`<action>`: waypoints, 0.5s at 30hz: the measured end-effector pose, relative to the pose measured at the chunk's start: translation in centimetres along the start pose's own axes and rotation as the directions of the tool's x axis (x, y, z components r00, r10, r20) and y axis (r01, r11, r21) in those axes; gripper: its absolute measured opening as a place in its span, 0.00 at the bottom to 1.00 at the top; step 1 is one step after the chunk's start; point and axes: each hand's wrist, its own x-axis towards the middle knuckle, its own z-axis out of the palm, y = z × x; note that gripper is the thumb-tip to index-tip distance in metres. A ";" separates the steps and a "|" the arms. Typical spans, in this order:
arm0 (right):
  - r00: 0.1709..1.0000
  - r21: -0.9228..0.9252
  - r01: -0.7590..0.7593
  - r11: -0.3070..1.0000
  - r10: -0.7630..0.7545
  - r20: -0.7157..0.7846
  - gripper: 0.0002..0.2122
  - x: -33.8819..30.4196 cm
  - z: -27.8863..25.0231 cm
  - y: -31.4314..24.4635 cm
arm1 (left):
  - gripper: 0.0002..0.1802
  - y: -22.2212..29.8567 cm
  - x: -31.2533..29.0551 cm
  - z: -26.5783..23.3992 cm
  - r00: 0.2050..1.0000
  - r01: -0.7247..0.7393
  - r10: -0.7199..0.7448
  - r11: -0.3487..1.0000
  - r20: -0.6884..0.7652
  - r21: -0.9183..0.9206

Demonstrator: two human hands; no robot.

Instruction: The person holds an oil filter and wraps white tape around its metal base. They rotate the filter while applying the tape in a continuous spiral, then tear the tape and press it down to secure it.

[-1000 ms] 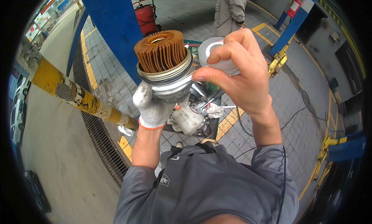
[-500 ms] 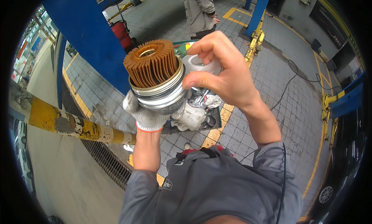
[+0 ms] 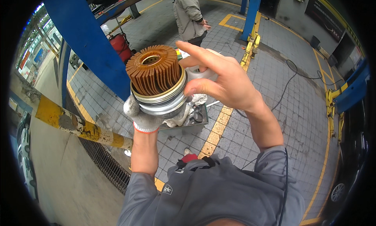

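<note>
Left grip (image 3: pixel 142 119) cups the housing (image 3: pixel 163 107) from below, brown pleated filter (image 3: pixel 150 71) uppermost.

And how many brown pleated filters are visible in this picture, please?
1: the brown pleated filter, in the ringed housing held by the gloved left hand. Others may be hidden in the tray.

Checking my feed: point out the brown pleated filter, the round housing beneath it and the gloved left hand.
Brown pleated filter (image 3: pixel 152 72): head view, on its front pleats.
Round housing (image 3: pixel 162 103): head view, on its side wall.
Gloved left hand (image 3: pixel 144 121): head view, just above the cuff.
</note>
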 end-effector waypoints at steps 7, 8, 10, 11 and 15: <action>0.993 0.004 -0.034 0.999 0.034 -0.109 0.41 -2.8 -3.3 -3.8 | 0.53 -1.7 -2.2 4.2 0.999 -0.045 0.045 0.996 -0.006 0.075; 0.990 -0.063 0.015 0.998 -0.024 -0.138 0.39 -3.0 -3.8 -4.3 | 0.54 -1.6 -2.4 4.5 0.998 -0.050 0.054 0.994 -0.040 0.095; 0.975 -0.161 0.092 0.983 -0.122 -0.188 0.33 -3.2 -4.3 -5.4 | 0.56 -1.3 -2.8 5.1 0.994 -0.046 0.058 0.991 -0.094 0.125; 0.970 -0.172 0.111 0.979 -0.144 -0.197 0.32 -3.3 -4.3 -5.9 | 0.56 -1.2 -2.9 5.4 0.992 -0.036 0.052 0.990 -0.116 0.138; 0.954 -0.222 0.154 0.963 -0.203 -0.219 0.28 -3.1 -4.1 -7.4 | 0.56 -0.7 -3.4 6.0 0.995 -0.037 0.054 0.980 -0.082 0.196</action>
